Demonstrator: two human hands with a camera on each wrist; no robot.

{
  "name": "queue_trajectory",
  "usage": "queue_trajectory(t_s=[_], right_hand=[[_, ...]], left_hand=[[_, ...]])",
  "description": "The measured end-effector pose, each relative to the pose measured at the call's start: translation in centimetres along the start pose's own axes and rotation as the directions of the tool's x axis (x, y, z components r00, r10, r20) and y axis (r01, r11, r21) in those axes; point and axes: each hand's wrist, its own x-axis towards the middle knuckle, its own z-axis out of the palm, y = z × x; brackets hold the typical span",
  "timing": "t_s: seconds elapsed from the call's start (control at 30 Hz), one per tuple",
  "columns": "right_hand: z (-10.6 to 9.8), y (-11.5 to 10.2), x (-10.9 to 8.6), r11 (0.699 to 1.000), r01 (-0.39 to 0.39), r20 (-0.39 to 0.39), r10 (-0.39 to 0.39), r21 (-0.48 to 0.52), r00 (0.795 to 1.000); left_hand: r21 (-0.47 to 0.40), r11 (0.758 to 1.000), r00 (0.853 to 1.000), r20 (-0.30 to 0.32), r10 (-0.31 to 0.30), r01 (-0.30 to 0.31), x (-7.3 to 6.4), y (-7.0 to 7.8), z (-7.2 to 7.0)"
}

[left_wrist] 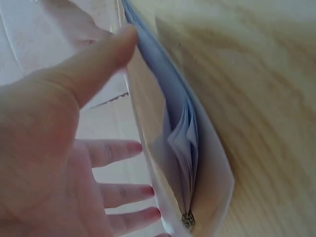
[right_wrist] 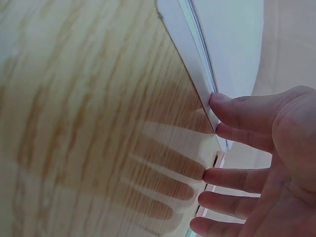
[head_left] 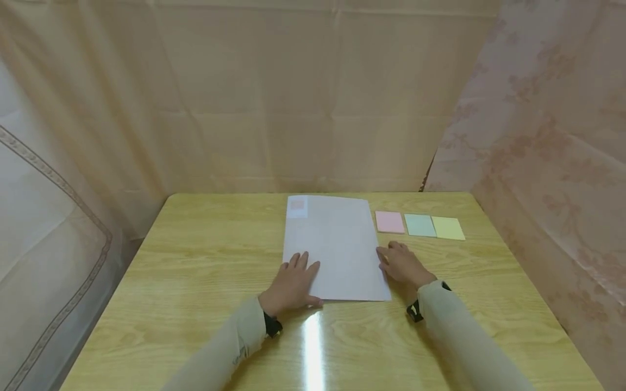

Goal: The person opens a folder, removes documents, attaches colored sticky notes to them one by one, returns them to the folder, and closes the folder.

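Note:
A white paper folder lies on the table, with a small pale label in its far left corner. In the left wrist view the near edge of the folder gapes, showing several loose-cornered sheets inside and a small metal fitting. My left hand rests on the folder's near left part, fingers spread, thumb at the near edge. At the right edge is my right hand; its thumb and index fingertips touch that edge, while the other fingers extend down to the table.
Beyond my right hand lie three sticky note pads in a row: pink, green and yellow. The wooden table meets a beige curtain at the back. Patterned cloth hangs on the right.

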Motion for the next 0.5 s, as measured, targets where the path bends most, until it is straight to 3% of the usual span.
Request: queue_trajectory(t_s=[0.27, 0.5], right_hand=[[0.4, 0.1, 0.1, 1.0, 0.011, -0.004, -0.011, 0.003, 1.0], [0.2, 0.3, -0.1, 1.0, 0.008, -0.014, -0.008, 0.001, 1.0]], left_hand=[[0.126, 0.992, 0.995, -0.097, 0.038, -0.025, 0.0, 1.1, 0.6], [0.196, 0.98, 0.976, -0.2, 0.084, -0.045, -0.2, 1.8, 0.9]])
